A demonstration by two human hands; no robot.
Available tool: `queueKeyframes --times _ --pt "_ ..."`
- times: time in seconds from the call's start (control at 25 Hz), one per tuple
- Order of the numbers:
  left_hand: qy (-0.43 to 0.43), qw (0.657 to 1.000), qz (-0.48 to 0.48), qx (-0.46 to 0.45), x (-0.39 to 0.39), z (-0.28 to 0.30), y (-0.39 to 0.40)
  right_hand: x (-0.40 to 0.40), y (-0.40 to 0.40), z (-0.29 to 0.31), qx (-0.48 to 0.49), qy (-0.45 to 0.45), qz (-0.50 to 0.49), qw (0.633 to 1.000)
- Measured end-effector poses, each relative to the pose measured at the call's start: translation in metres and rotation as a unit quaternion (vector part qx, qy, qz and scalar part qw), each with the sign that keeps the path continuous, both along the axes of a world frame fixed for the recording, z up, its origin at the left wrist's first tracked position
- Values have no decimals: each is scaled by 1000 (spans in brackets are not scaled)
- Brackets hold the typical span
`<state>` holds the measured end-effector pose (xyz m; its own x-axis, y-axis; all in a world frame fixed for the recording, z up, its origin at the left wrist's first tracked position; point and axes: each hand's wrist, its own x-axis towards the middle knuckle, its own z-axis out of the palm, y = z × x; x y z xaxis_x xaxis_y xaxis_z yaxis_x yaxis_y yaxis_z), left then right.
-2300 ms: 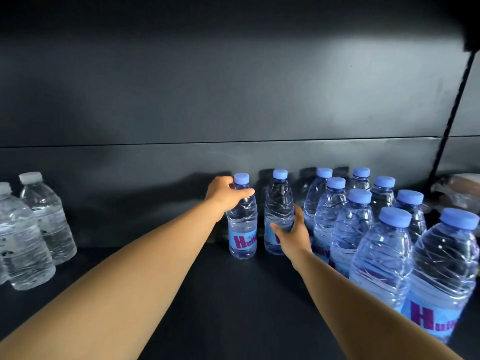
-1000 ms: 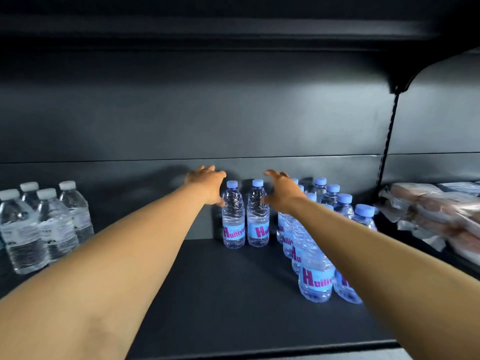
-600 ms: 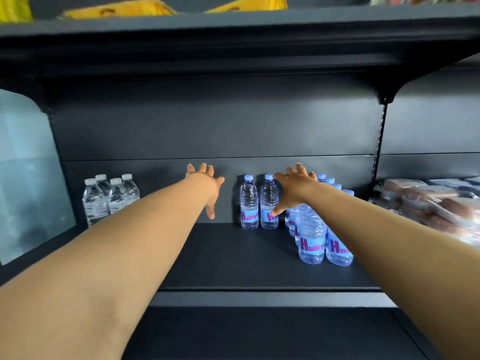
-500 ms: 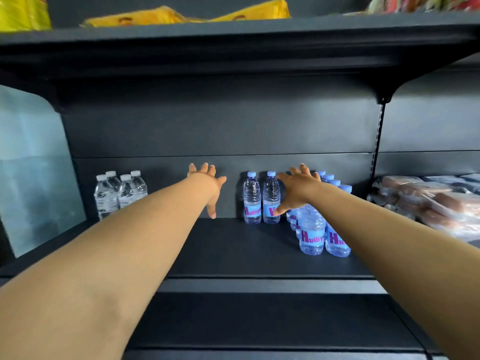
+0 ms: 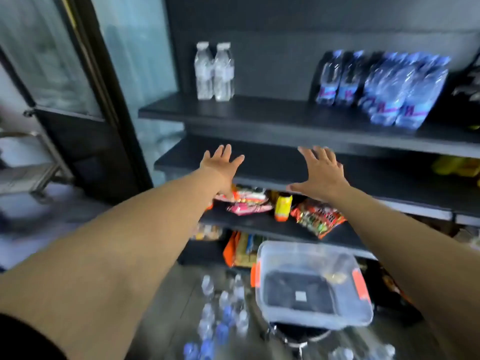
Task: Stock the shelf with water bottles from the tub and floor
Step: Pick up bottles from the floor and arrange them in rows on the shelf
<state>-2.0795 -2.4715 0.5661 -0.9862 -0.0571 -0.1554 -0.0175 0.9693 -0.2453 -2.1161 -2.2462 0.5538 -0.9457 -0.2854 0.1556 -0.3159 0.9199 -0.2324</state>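
Several blue-capped water bottles (image 5: 384, 87) with blue labels stand at the right of a dark shelf (image 5: 272, 115). Two white-capped clear bottles (image 5: 214, 71) stand at its left. My left hand (image 5: 222, 167) and my right hand (image 5: 318, 172) hang in the air below that shelf, fingers spread, holding nothing. A clear plastic tub (image 5: 311, 284) with orange latches sits low at the right on a dark stool. Several more bottles (image 5: 220, 315) stand on the floor left of the tub. The view is blurred.
Snack packets (image 5: 317, 216) and a yellow jar (image 5: 283, 206) lie on a lower shelf. A glass-door cabinet (image 5: 78, 61) stands to the left, with a metal rack (image 5: 33, 162) beyond it. Dark wooden floor lies beside the bottles.
Both hands have let go of the bottles and drawn back from the shelf. My view has pulled away and tilted down, so the tub and the floor bottles now show.
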Motion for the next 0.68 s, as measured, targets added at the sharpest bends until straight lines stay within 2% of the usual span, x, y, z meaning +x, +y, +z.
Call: queueKeyframes --times 0.2,0.32,0.52,0.68 --pt "-22 989 72 124 103 -144 -67 89 -49 -147 -71 -93 39 992" --pt "-14 955 167 246 158 -240 -86 128 -74 -231 -110 -138 78 981" --pt "-17 851 323 413 224 -421 -90 165 -98 -377 -128 -249 85 956" --pt "15 741 422 522 252 -568 -77 172 -111 -517 -160 -334 70 926"
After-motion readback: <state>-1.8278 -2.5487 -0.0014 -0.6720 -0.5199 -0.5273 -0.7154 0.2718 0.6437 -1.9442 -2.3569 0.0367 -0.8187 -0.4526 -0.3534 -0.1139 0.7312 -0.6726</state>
